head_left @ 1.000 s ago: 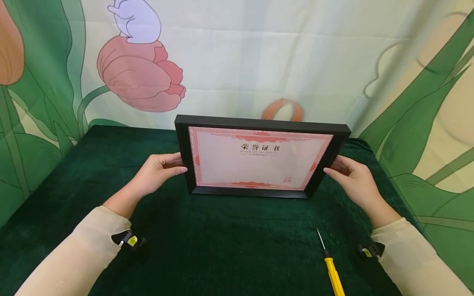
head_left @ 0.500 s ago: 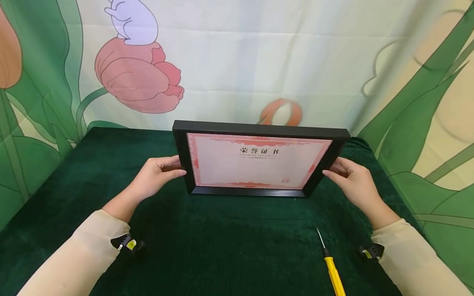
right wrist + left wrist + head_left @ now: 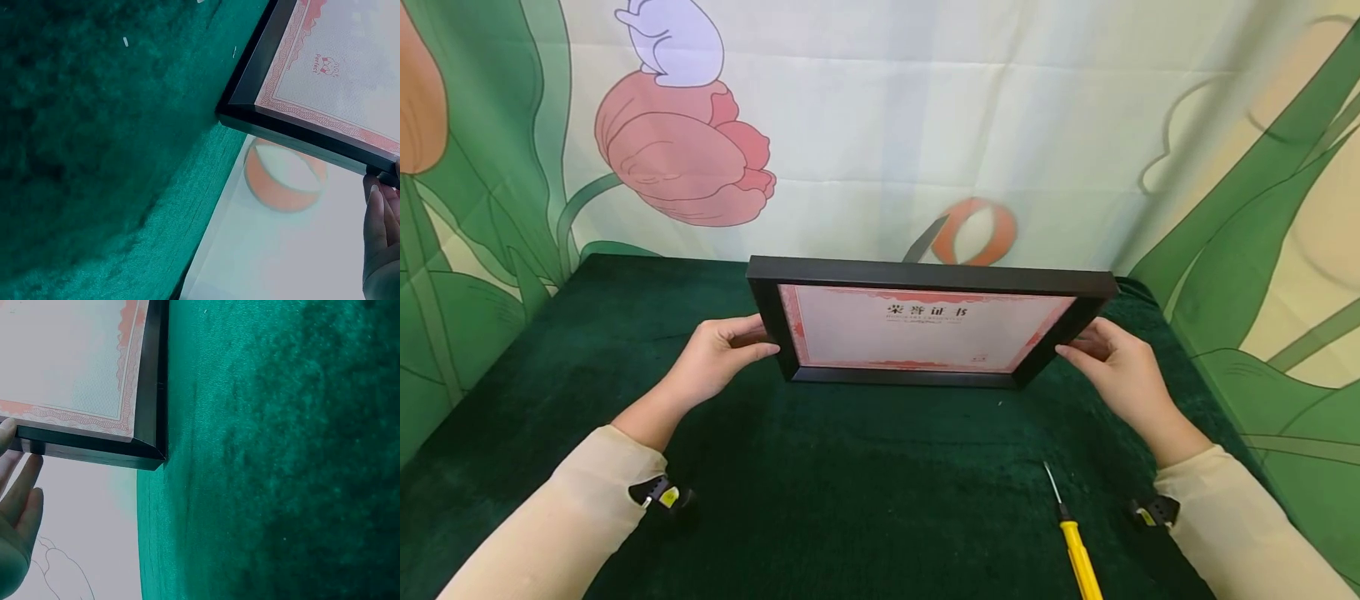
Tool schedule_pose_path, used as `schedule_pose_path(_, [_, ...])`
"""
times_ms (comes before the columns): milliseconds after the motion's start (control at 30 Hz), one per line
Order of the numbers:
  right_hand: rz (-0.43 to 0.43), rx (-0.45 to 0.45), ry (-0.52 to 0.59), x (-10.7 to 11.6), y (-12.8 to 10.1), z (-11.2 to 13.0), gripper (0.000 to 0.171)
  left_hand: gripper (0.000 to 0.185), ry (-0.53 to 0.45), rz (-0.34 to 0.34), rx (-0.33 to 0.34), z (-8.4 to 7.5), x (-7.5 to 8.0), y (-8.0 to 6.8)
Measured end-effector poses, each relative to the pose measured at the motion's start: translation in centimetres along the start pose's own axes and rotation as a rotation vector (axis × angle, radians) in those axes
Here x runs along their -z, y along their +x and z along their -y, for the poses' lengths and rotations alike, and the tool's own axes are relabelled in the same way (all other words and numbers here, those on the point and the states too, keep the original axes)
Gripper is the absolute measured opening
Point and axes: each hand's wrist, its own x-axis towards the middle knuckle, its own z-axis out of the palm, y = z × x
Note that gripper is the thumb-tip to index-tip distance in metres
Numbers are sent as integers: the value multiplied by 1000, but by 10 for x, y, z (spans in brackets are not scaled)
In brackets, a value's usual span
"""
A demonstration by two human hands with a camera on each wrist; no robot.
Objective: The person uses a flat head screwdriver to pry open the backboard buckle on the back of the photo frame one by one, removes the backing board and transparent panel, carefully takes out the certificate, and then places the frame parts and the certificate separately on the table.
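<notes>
A black picture frame (image 3: 925, 273) stands on edge in the head view, its top leaning toward me. Behind its front lies a pink-bordered certificate (image 3: 917, 337) with dark Chinese lettering. My left hand (image 3: 711, 358) grips the frame's left side, thumb at the front border and fingers partly hidden behind it. On the opposite side my right hand (image 3: 1120, 367) holds the right border the same way. The left wrist view shows one lower corner of the frame (image 3: 153, 453) beside the left fingers. Another lower corner (image 3: 234, 115) appears in the right wrist view, over the green cloth.
A yellow-handled screwdriver (image 3: 1078, 558) lies at the front right on the dark green cloth (image 3: 880, 492). A printed curtain (image 3: 850, 125) with flowers and a rabbit hangs close behind the table. Small white bits (image 3: 125, 42) lie on the cloth.
The picture frame has tipped further, its top edge coming lower toward me while its bottom edge has shifted slightly back. Both hands keep hold of the sides in nearly the same place.
</notes>
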Motion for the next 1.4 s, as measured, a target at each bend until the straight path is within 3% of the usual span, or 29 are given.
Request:
schedule_pose_path(400, [-7, 2, -2, -2, -1, 1, 31, 37, 37, -16, 1, 0, -2, -4])
schedule_pose_path(567, [-13, 13, 3, -3, -3, -1, 33, 36, 7, 27, 25, 2, 2, -7])
schedule_pose_path(633, [-10, 18, 7, -3, -4, -1, 35, 36, -10, 65, 76, 5, 4, -9])
schedule_pose_path(733, [-11, 20, 5, -3, -7, -1, 39, 41, -96, 147, 236, 10, 8, -13])
schedule_pose_path(867, [-17, 25, 1, -2, -10, -2, 39, 59, -338, 255, 468, 11, 12, -17])
schedule_pose_path(933, [-12, 31, 2, -1, -11, -2, 38, 67, -454, 294, 541, 9, 13, -16])
schedule_pose_path(1067, [-13, 44, 30, -2, -15, -3, 37, 74, -563, 325, 609, 4, 15, -12])
schedule_pose_path(1400, [3, 28, -42, 2, -25, 0, 34, 69, -577, 348, 631, -3, 12, -9])
